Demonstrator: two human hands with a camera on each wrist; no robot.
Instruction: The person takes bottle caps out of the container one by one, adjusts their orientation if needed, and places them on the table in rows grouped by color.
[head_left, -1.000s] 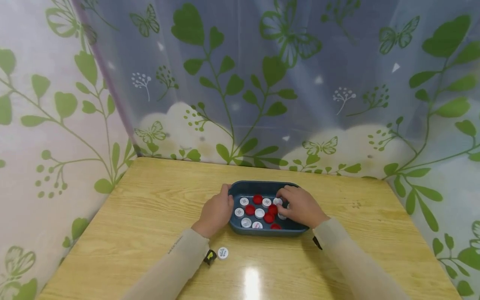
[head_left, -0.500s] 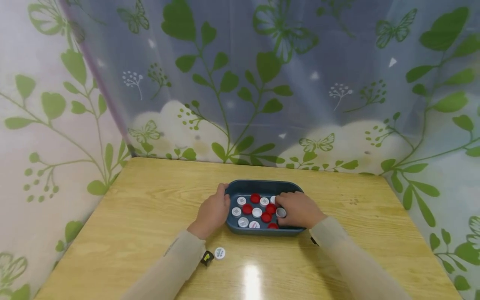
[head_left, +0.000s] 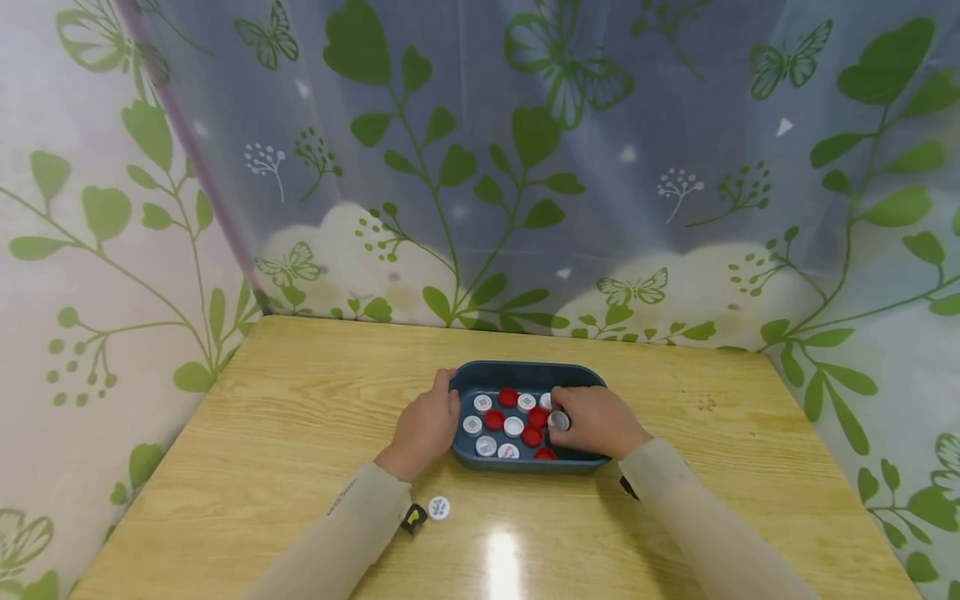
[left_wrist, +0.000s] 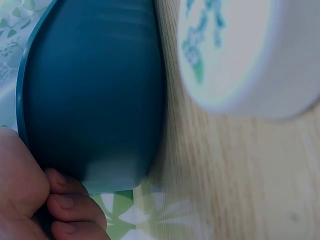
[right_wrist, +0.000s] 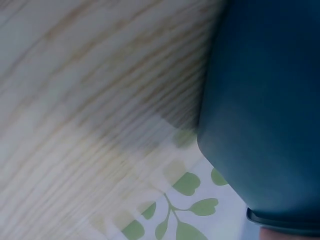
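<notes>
A dark blue oval tray (head_left: 532, 466) holds several white bottle caps (head_left: 513, 427) and red bottle caps (head_left: 494, 419). My left hand (head_left: 422, 427) grips its left end, and the left wrist view shows fingers curled against the tray's outer wall (left_wrist: 95, 95). Over the right end, my right hand (head_left: 600, 421) reaches inside, pinching a white bottle cap (head_left: 558, 422) between thumb and fingers with its greyish hollow side showing. In the right wrist view the tray's wall (right_wrist: 265, 130) hides most of that hand.
One white cap with a printed top (head_left: 438, 507) lies on the wooden table (head_left: 315, 375) in front of the tray, beside a small dark device (head_left: 413, 518) at the left wrist. A leaf-patterned curtain (head_left: 480, 208) stands behind the table's back edge.
My right hand has taken hold of a white cap at the tray's right side and tilted it up. My left hand keeps its grip on the tray; the head view shifted slightly.
</notes>
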